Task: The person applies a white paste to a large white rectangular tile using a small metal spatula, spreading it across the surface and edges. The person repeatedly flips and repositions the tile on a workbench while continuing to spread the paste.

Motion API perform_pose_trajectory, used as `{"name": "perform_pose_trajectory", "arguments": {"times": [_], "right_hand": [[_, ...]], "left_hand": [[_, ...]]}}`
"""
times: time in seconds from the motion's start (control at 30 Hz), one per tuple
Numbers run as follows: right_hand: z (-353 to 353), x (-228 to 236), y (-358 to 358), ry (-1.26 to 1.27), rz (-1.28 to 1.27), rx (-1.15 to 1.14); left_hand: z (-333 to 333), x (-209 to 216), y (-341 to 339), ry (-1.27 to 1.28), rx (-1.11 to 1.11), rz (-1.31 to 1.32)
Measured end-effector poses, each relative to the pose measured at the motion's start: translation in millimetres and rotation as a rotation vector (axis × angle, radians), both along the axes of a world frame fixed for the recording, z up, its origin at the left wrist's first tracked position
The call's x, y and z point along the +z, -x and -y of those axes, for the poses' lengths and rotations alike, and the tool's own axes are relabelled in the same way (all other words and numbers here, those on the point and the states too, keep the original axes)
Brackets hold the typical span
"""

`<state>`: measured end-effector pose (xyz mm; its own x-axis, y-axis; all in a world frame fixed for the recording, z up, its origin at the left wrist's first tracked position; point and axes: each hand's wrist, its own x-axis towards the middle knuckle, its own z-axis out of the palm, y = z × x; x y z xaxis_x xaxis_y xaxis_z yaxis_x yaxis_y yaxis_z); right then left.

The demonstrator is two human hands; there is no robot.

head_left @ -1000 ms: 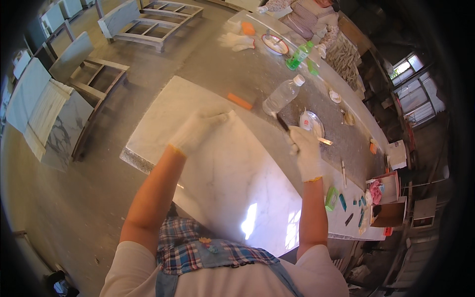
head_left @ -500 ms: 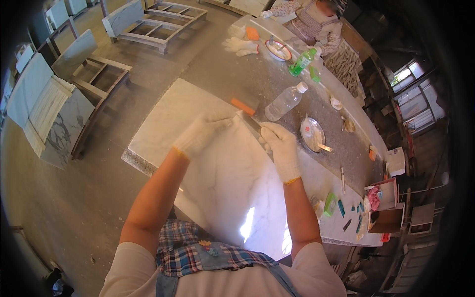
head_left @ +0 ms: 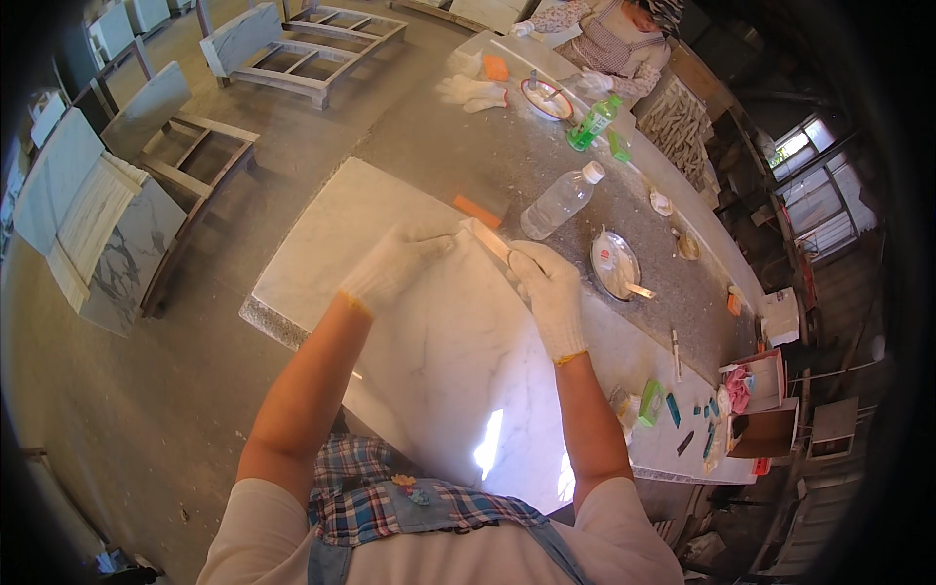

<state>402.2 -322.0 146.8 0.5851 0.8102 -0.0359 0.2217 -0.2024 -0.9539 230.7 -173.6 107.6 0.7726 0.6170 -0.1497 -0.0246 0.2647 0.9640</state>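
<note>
Both gloved hands pinch a thin flat blade (head_left: 487, 239) over the marble slab (head_left: 429, 341). Left hand (head_left: 395, 265) grips the far end, right hand (head_left: 551, 292) the near end, likely to steady it

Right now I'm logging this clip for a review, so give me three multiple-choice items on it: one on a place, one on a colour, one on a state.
1. Where does the clear plastic bottle lie?
A. on the grey table beyond the slab
B. on the floor
C. in the left hand

2. What colour are the gloves on the hands?
A. blue
B. white
C. black

3. How is the pale flat strip held?
A. lying free
B. by the right hand alone
C. between both hands

Answers: 1 A, it lies on its side on the grey table past the white marble slab. 2 B, both are white. 3 C, the left hand and the right hand meet at it.
</note>
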Motion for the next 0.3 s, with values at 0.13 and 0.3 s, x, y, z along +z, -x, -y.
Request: {"name": "perform_pose_trajectory", "arguments": {"times": [0.13,0.3], "right_hand": [[-0.4,-2.1,1.6,-0.025,0.057,0.002],[0.0,-2.7,1.5,-0.02,0.036,-0.003]], "left_hand": [[0.8,3.5,2.0,0.059,-0.017,0.03],[-0.6,6.1,2.4,0.07,-0.042,0.011]]}}
